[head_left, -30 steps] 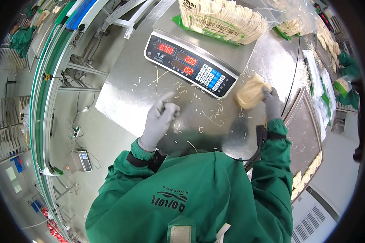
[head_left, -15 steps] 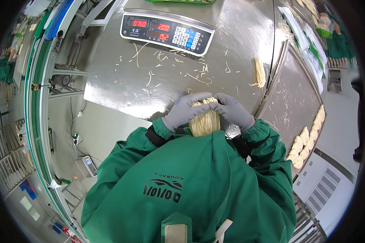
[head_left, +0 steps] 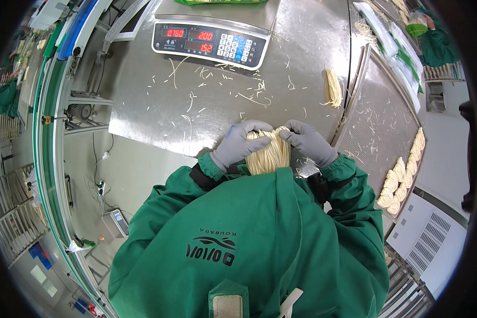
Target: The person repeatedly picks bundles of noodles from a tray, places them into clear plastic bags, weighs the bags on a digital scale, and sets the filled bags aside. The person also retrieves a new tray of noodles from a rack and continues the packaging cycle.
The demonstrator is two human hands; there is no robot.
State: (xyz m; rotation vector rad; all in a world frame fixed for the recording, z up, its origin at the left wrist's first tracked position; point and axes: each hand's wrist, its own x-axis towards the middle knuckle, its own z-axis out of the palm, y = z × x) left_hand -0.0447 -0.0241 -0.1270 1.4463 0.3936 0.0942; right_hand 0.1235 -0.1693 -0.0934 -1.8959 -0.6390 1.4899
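Note:
A thick bundle of pale yellow noodles (head_left: 268, 156) hangs close in front of my green-clad chest, its lower end hidden behind the garment. On its left side my gloved left hand (head_left: 242, 143) grips it, thumb across the front and fingers curled over the top. From the right, my gloved right hand (head_left: 310, 142) pinches the bundle's top edge between thumb and fingers. Both gloves are grey. Farther right on the steel table (head_left: 159, 106) lies a small separate noodle bundle (head_left: 333, 87).
A scale (head_left: 209, 45) with red digits stands at the table's far side, a green package (head_left: 220, 1) behind it. Noodle scraps litter the steel. Twisted noodle portions (head_left: 403, 180) line a mesh tray (head_left: 373, 122) at right. A green-edged conveyor (head_left: 50, 159) runs along the left.
My right hand has drawn slightly to the right, and the fingertips of both hands have parted, baring more of the bundle's top. The whole view has shifted a little.

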